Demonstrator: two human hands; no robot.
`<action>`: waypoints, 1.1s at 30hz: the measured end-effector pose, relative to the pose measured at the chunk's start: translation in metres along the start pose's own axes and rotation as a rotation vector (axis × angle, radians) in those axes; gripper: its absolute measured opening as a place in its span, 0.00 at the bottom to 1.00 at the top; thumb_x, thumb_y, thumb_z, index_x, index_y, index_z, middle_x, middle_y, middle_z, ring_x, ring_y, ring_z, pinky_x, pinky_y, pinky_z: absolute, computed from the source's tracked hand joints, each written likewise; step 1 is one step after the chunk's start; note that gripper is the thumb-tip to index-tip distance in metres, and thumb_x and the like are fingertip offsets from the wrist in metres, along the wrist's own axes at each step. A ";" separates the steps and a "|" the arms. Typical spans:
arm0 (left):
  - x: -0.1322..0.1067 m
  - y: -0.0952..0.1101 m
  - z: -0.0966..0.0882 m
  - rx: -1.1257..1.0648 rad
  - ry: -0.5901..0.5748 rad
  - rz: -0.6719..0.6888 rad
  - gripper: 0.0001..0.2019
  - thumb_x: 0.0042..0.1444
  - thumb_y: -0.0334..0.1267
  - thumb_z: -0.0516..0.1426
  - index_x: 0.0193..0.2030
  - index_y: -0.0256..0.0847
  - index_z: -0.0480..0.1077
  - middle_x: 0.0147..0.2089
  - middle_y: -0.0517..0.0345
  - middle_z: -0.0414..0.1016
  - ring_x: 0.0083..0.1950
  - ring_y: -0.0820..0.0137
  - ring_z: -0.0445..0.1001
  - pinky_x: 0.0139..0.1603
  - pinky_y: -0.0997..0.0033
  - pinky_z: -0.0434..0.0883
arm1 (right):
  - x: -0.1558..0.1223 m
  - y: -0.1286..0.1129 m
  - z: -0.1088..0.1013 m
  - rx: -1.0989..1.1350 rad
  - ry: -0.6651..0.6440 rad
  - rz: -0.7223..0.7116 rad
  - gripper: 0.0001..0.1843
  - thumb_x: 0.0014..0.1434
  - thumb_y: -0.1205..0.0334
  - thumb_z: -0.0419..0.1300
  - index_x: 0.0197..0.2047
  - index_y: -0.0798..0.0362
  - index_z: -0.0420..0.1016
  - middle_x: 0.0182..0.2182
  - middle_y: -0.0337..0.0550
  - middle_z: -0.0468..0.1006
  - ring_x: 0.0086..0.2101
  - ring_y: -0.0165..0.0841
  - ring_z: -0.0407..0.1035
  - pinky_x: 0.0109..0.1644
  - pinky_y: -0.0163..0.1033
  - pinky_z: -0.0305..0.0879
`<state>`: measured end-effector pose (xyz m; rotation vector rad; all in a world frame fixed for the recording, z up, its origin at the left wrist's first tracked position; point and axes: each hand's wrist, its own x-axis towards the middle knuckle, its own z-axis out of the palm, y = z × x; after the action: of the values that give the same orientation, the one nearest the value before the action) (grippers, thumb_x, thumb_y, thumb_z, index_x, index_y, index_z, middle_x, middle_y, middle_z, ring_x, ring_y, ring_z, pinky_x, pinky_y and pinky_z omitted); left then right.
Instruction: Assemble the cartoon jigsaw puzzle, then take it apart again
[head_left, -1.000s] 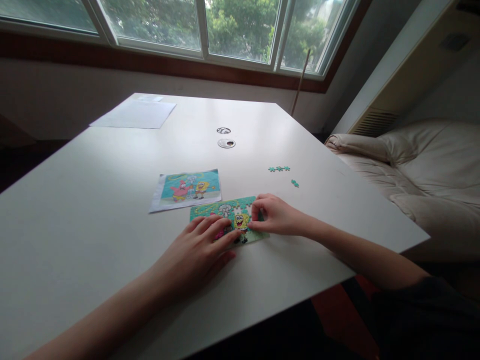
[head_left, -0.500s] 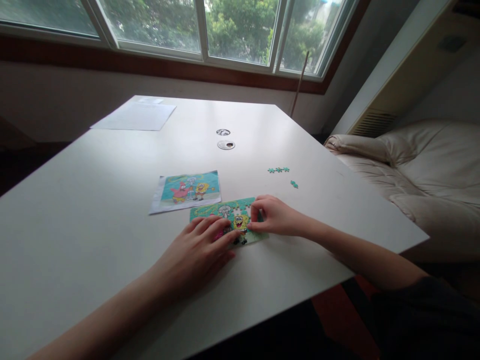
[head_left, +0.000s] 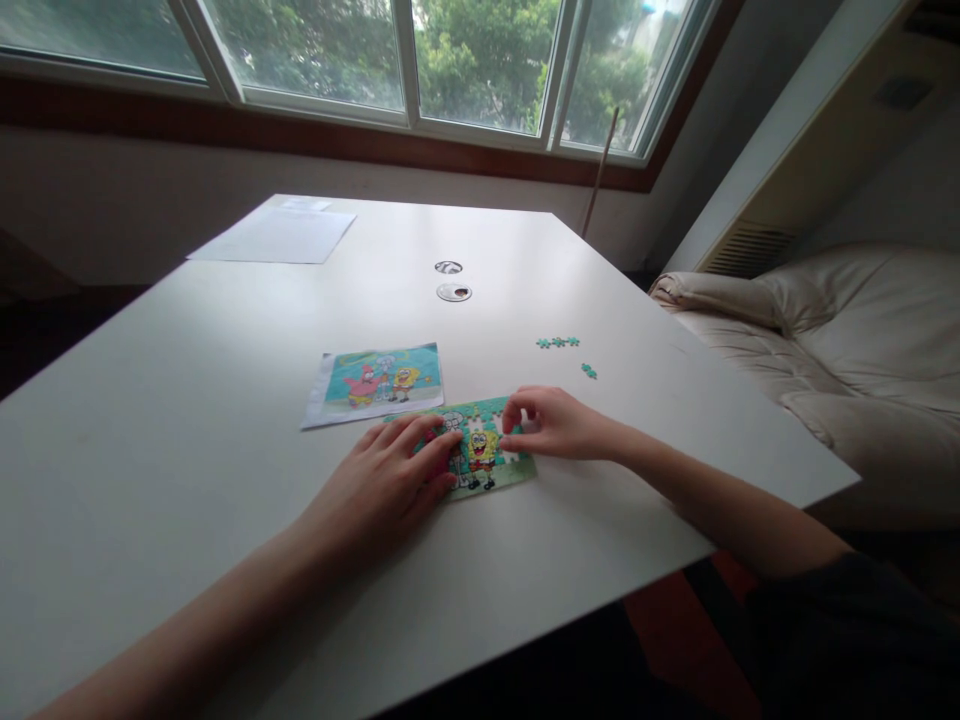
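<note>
A jigsaw puzzle [head_left: 482,463] with a yellow square cartoon character lies flat on the white table, showing white gaps in its upper right part. My left hand [head_left: 394,460] rests over the puzzle's left side, palm down, its fingers stretched out and covering part of the picture. At the right side of the puzzle is my right hand [head_left: 551,422], thumb and fingertips drawn together in a pinch over the gaps. Whatever is between those fingertips is too small to see. Beyond the hands are a row of loose green puzzle pieces [head_left: 558,343] and a smaller green group [head_left: 589,371].
Behind the puzzle lies a printed picture sheet [head_left: 382,378] with the same cartoon style. Two round inserts [head_left: 454,292] sit in the table [head_left: 225,400] farther back. White paper [head_left: 274,237] lies at the far left corner. A cream sofa [head_left: 847,330] stands to the right.
My left hand has slid a little to the left, uncovering more of the puzzle's middle. My right hand has shifted slightly, still pinched at the puzzle's right side.
</note>
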<state>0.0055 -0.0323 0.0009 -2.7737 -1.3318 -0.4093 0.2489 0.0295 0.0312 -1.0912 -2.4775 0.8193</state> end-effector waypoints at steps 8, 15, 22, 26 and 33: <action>0.001 0.002 -0.004 0.003 -0.015 -0.012 0.18 0.63 0.42 0.47 0.57 0.43 0.64 0.56 0.48 0.66 0.55 0.55 0.64 0.52 0.52 0.64 | 0.015 0.062 -0.041 -0.249 0.400 0.160 0.06 0.53 0.63 0.59 0.34 0.56 0.75 0.31 0.43 0.76 0.31 0.31 0.65 0.38 0.36 0.59; 0.001 0.002 -0.003 0.001 -0.017 -0.019 0.17 0.63 0.42 0.47 0.56 0.44 0.64 0.56 0.49 0.66 0.55 0.56 0.64 0.52 0.53 0.65 | -0.001 0.102 -0.079 -0.414 0.322 0.369 0.10 0.53 0.58 0.57 0.35 0.54 0.76 0.32 0.43 0.77 0.31 0.31 0.67 0.36 0.35 0.59; 0.002 0.002 -0.004 -0.003 -0.018 -0.026 0.17 0.63 0.42 0.47 0.56 0.43 0.64 0.56 0.48 0.66 0.56 0.55 0.64 0.52 0.52 0.65 | -0.013 0.103 -0.094 -0.370 0.033 0.476 0.19 0.49 0.46 0.60 0.35 0.53 0.76 0.32 0.43 0.78 0.32 0.33 0.69 0.33 0.35 0.60; 0.001 0.002 -0.005 -0.005 -0.026 -0.026 0.17 0.63 0.43 0.47 0.56 0.44 0.64 0.57 0.48 0.66 0.56 0.56 0.64 0.52 0.52 0.64 | -0.013 0.106 -0.093 -0.303 -0.020 0.476 0.19 0.45 0.47 0.64 0.34 0.54 0.76 0.31 0.43 0.77 0.31 0.34 0.69 0.33 0.35 0.61; 0.001 0.001 -0.004 0.003 -0.028 -0.021 0.18 0.63 0.42 0.46 0.57 0.43 0.63 0.57 0.48 0.66 0.56 0.55 0.63 0.52 0.52 0.64 | -0.009 0.104 -0.085 -0.049 -0.093 0.410 0.18 0.45 0.52 0.63 0.35 0.56 0.74 0.28 0.42 0.74 0.29 0.31 0.66 0.31 0.35 0.60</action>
<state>0.0060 -0.0328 0.0046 -2.7751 -1.3666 -0.3705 0.3559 0.1115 0.0343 -1.6476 -2.3902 0.9411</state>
